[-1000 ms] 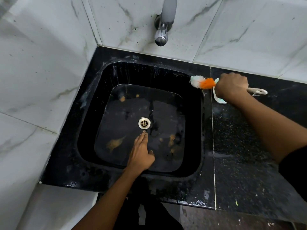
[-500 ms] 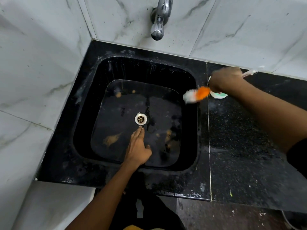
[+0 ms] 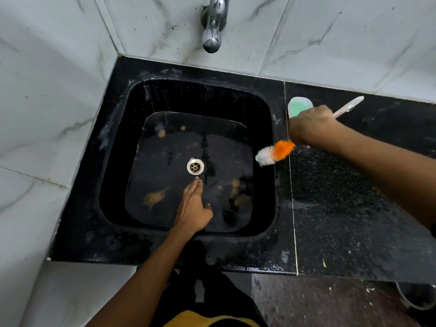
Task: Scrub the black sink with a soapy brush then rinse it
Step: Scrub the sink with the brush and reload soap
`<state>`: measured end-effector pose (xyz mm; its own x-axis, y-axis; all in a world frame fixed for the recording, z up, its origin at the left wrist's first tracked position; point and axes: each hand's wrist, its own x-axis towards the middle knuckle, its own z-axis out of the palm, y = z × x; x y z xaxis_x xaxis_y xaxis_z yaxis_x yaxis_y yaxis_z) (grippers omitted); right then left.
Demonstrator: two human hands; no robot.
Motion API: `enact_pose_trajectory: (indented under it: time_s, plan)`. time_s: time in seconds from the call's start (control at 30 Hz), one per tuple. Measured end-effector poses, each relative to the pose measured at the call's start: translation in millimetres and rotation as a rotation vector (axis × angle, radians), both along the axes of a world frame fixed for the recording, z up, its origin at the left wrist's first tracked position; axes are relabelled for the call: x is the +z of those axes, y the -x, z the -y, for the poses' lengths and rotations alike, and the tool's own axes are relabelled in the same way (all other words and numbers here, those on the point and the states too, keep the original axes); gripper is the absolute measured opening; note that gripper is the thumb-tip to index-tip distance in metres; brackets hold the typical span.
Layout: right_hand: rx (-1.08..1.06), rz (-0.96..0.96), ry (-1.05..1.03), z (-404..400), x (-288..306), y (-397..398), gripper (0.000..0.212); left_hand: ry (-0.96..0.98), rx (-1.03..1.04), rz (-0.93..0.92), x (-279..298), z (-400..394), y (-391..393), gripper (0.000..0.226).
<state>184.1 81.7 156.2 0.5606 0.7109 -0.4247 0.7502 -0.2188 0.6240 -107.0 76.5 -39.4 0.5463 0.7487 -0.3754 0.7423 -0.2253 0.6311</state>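
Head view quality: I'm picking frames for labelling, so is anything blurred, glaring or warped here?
Head view: the brush bristles and its handle tip smear from motion; the right hand is slightly soft; the left hand and drain are sharp. Wet patches on the sink floor reflect light, hiding some grime. Wide-angle bowing curves the tile lines and the counter edges.
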Motion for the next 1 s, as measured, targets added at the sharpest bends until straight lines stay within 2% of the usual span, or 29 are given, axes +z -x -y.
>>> enact_pose_trajectory:
  time_s: [0.1, 0.23, 0.37, 0.5, 0.67, 0.77, 0.9, 1.0]
  plan:
    - [-0.011, 0.060, -0.128, 3, 5, -4, 0.030, -0.002, -0.023, -0.007, 0, 1, 0, 0.080]
    - [0.009, 0.002, 0.028, 13, -2, 4, 0.028, 0.004, -0.033, -0.010, 1, 1, 1, 0.081]
    - [0.004, 0.031, -0.082, 7, 7, 5, 0.028, 0.010, -0.055, -0.009, 1, 2, 1, 0.081]
    - [0.059, -0.048, 0.042, 22, -5, 14, 0.027, -0.005, -0.047, -0.008, 1, 2, 2, 0.079]
    - [-0.041, -0.013, -0.255, 13, -4, -15, 0.029, -0.012, -0.078, -0.010, 1, 4, 0, 0.080]
    - [-0.062, -0.012, -0.331, -4, -13, -19, 0.029, -0.014, -0.082, -0.015, -1, 4, 1, 0.079]
    - [-0.095, -0.016, -0.366, -22, -20, -25, 0.029, -0.013, -0.063, -0.021, -6, 3, 2, 0.081]
    - [-0.111, -0.003, -0.275, -18, -17, -20, 0.030, -0.017, -0.052, -0.011, -7, 2, 1, 0.080]
